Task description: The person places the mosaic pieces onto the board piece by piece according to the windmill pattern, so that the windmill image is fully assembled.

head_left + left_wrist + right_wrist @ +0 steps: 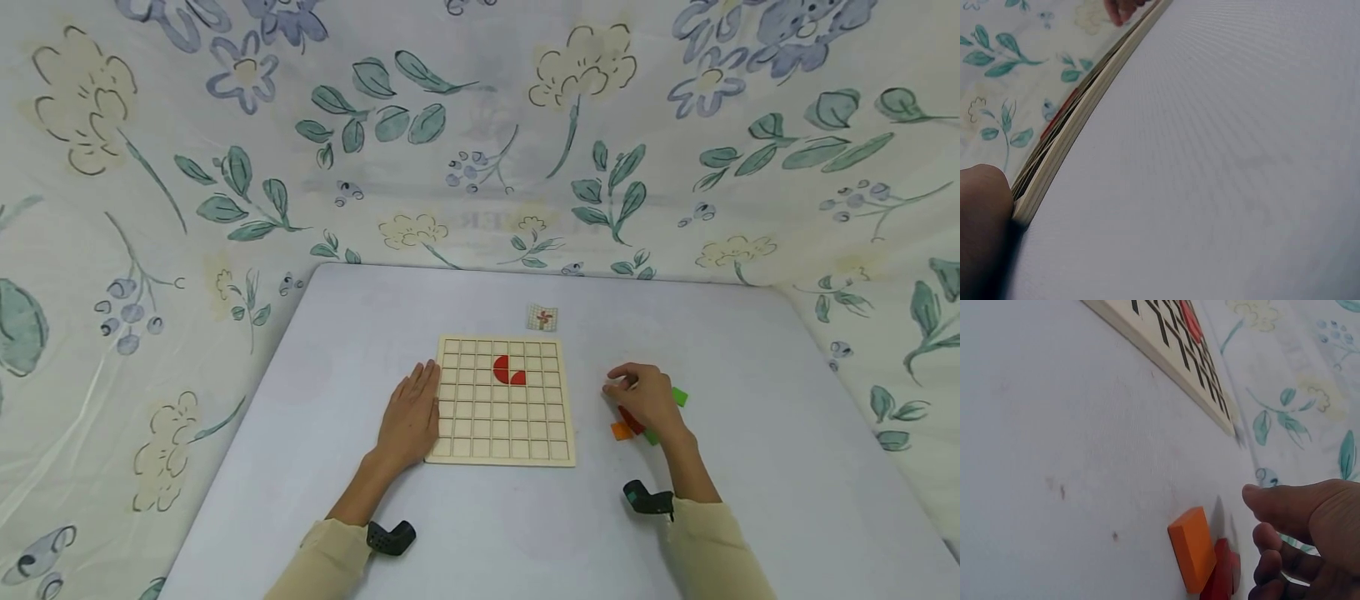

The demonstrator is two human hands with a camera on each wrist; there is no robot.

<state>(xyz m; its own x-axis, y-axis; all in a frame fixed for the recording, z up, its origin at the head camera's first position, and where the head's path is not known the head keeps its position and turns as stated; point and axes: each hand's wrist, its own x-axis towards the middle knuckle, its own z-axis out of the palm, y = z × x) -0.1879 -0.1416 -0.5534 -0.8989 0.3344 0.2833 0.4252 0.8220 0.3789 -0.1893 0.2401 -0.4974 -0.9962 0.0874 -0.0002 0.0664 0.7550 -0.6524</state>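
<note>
Pale white table (495,533), surface smooth, far edge at 12 o'clock, sides spreading toward 5 and 7. White cloth (480,187) hangs like a wall beyond it, wrapping from 9 round through 12 to 3. Print: blue flowers (243,73) at 10 to 11, more at 1 to 2; yellow flower (582,67) at 1; berries (131,313) at 9. Light soft, even. Right wrist view: small brown marks (1062,491) on tabletop, 7 to 8.
</note>
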